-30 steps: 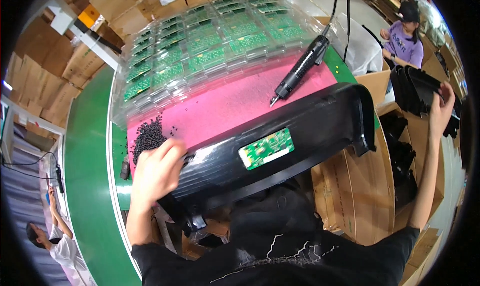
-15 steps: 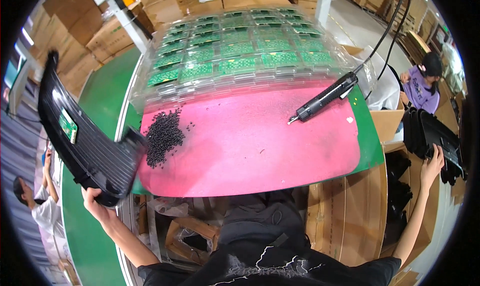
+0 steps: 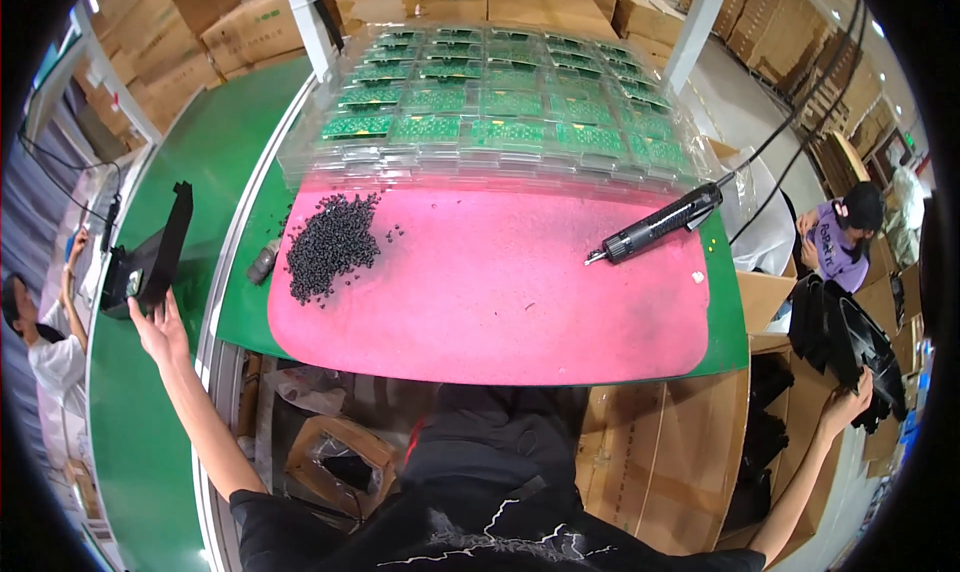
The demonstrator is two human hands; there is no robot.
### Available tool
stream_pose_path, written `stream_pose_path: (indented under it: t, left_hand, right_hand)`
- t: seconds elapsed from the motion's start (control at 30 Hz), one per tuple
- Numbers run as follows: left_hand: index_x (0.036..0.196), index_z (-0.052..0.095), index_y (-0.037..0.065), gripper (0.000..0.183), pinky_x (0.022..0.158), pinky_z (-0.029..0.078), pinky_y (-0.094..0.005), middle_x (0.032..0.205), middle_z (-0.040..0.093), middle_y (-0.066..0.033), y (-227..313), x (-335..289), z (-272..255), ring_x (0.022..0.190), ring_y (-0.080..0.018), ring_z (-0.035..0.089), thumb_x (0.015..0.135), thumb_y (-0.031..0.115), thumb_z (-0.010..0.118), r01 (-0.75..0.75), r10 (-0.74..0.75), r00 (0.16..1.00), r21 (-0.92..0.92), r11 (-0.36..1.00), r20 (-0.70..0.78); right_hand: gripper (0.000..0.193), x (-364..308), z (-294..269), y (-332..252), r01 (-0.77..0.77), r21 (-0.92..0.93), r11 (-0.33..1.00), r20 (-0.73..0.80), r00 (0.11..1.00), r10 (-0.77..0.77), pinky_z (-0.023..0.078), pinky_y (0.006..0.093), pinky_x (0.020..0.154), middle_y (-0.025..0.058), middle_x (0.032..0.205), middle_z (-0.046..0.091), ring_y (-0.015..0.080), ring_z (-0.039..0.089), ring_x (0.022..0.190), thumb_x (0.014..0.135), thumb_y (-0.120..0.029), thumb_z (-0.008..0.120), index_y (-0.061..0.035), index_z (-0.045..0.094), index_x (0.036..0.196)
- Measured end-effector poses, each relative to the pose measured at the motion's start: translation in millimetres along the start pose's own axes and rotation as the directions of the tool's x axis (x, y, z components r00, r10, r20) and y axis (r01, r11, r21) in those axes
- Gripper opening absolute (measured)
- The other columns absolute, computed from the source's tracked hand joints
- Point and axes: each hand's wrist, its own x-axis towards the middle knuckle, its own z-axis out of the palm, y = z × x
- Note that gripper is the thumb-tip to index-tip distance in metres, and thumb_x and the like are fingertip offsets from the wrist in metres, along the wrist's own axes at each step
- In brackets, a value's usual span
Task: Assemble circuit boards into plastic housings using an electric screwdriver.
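On the left, a black plastic housing (image 3: pixel 170 250) with a small circuit board (image 3: pixel 134 282) in it stands over the green conveyor belt (image 3: pixel 232 102). My left hand (image 3: pixel 160 334) is at its near edge, fingers stretched out and apart; the fingertips seem to touch it. Far to the right, my right hand (image 3: pixel 848 404) grips the lower edge of a black plastic housing (image 3: pixel 850 337). Other black parts crowd around that one, so I cannot tell how many pieces are in the grip.
A pink mat (image 3: pixel 500 282) carries a pile of black screws (image 3: pixel 335 247) and a corded electric screwdriver (image 3: pixel 660 225). Behind it, clear trays (image 3: pixel 480 157) hold green circuit boards. Cardboard boxes (image 3: pixel 665 452) stand at the right. Two other people (image 3: pixel 848 234) are at the sides.
The left housing has moved away from the mat, out over the conveyor belt, and my left hand's fingers have spread. My right hand keeps its grip at the right, slightly lower.
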Motion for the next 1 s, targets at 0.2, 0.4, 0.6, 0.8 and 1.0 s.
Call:
stream_pose_path:
  t: [0.2, 0.4, 0.6, 0.8, 1.0]
  left_hand:
    - [0.15, 0.025, -0.003, 0.063, 0.116, 0.037, -0.0476, 0.151, 0.033, -0.03, -22, -88, 54, 0.143, -0.0393, 0.035, 0.098, 0.018, 0.056, -0.022, 0.004, 0.989, 0.118, 0.993, 0.15]
    - [0.136, 0.051, 0.001, 0.042, 0.092, 0.05, -0.0347, 0.118, 0.067, -0.0147, -72, -199, 189, 0.11, -0.0233, 0.063, 0.098, 0.019, 0.055, -0.065, -0.345, 0.542, 0.448, 0.892, 0.766]
    - [0.131, 0.056, 0.002, 0.042, 0.096, 0.049, -0.0372, 0.12, 0.064, -0.0141, -108, -261, 258, 0.112, -0.0256, 0.062, 0.095, 0.023, 0.062, -0.442, -0.312, 0.001, 0.28, 0.852, 0.95]
    - [0.123, 0.058, 0.004, 0.044, 0.091, 0.05, -0.0447, 0.116, 0.064, -0.0155, -172, -278, 292, 0.108, -0.0348, 0.062, 0.09, 0.032, 0.068, -0.718, -0.492, -0.44, 0.034, 0.695, 0.751]
    - [0.095, 0.058, 0.003, 0.019, 0.076, 0.052, -0.051, 0.098, 0.063, -0.0136, -178, -249, 267, 0.099, -0.0369, 0.064, 0.089, 0.02, 0.065, -0.808, -0.492, -0.304, 0.053, 0.587, 0.816]
  right_hand:
    - [0.034, 44, -51, -43, 0.135, 0.097, 0.986, -0.238, 0.965, -0.108, 0.049, 0.0429, 0.094, 0.0175, 0.116, 0.064, 0.0375, 0.061, 0.109, 0.084, 0.007, 0.057, 0.0059, 0.06, 0.118]
    - [0.041, 97, -184, -195, 0.325, 0.453, 0.83, -0.097, 0.943, -0.317, 0.052, 0.0465, 0.078, 0.0265, 0.108, 0.062, 0.0448, 0.063, 0.095, 0.064, 0.015, 0.057, 0.0092, 0.057, 0.105]
    - [0.045, 105, -243, -386, 0.503, 0.79, 0.35, 0.028, 0.541, -0.84, 0.049, 0.033, 0.053, 0.0039, 0.083, 0.053, 0.021, 0.056, 0.073, 0.07, -0.01, 0.066, -0.0071, 0.061, 0.115]
    - [0.044, 61, -248, -467, 0.63, 0.77, 0.104, -0.261, 0.458, -0.85, 0.044, 0.0235, 0.05, -0.0023, 0.083, 0.05, 0.0113, 0.053, 0.072, 0.074, -0.019, 0.062, -0.0126, 0.063, 0.118]
    - [0.033, 117, -202, -493, 0.363, 0.929, 0.072, -0.153, 0.554, -0.818, 0.048, 0.036, 0.065, 0.0045, 0.085, 0.059, 0.0227, 0.059, 0.078, 0.081, -0.012, 0.07, -0.0088, 0.064, 0.114]
